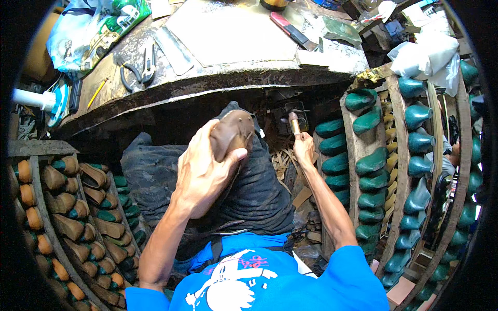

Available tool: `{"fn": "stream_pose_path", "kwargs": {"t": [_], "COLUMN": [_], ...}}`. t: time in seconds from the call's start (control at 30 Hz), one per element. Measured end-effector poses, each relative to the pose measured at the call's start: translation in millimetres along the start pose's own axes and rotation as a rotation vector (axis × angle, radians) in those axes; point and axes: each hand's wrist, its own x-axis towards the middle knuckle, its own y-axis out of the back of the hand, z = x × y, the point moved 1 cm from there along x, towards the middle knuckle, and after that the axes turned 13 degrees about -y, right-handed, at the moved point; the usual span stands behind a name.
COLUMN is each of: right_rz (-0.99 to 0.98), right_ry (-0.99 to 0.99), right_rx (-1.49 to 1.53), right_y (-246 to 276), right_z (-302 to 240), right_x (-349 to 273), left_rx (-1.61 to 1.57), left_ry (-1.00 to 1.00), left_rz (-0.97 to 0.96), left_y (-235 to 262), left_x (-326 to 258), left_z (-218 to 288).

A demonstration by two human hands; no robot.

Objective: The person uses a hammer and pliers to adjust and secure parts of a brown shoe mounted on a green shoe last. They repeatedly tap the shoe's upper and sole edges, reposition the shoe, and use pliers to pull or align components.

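My left hand (199, 163) is closed round a brown leather shoe upper (234, 129) that looks stretched over a shoe last. Small nail heads stand out on its toe end, which points away from me above my dark-trousered thigh. To the right, my right hand (304, 147) is wrapped round the handle of a hammer (294, 123). The hammer's head is raised past my fist, apart from the shoe and to its right. My palm and fingers hide part of the shoe's near end.
A worn workbench (218, 78) curves ahead, carrying pliers (129, 75), a yellow pencil (97, 93), a white sheet (223, 33) and a red-and-black cutter (293, 31). Wooden racks of green shoe lasts (372, 160) stand at right; racks of brown lasts (67, 228) flank my left.
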Motion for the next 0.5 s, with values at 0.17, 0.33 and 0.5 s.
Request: {"fn": "stream_pose_path", "kwargs": {"t": [0.17, 0.33, 0.5], "right_rz": [0.145, 0.108, -0.023], "right_ry": [0.005, 0.133, 0.112], "right_rx": [-0.119, -0.441, -0.539], "right_y": [-55, -84, -69], "right_z": [71, 114, 123], "right_x": [68, 115, 106], "left_rx": [-0.444, -0.566, -0.805], "left_ry": [0.061, -0.010, 0.069], "left_rz": [0.196, 0.350, 0.403], "left_y": [-24, -32, -31], "left_x": [-20, -43, -50], "left_z": [-51, -94, -96]}}
